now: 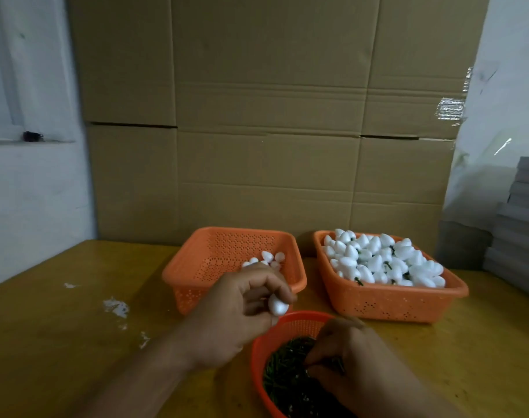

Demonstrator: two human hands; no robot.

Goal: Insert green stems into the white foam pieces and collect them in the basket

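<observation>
Head view: left hand pinches small white egg-shaped foam piece just far-left of right hand, whose curled fingers dig into dark green stems (grasp unclear) in near round orange basket.

A yellow wooden table carries two square orange baskets side by side, a round one (nearest), and white scraps.

Single head-worn view, looking forward and down.
Close above the round orange basket at bottom centre; cardboard wall beyond it, facing the lens.
</observation>
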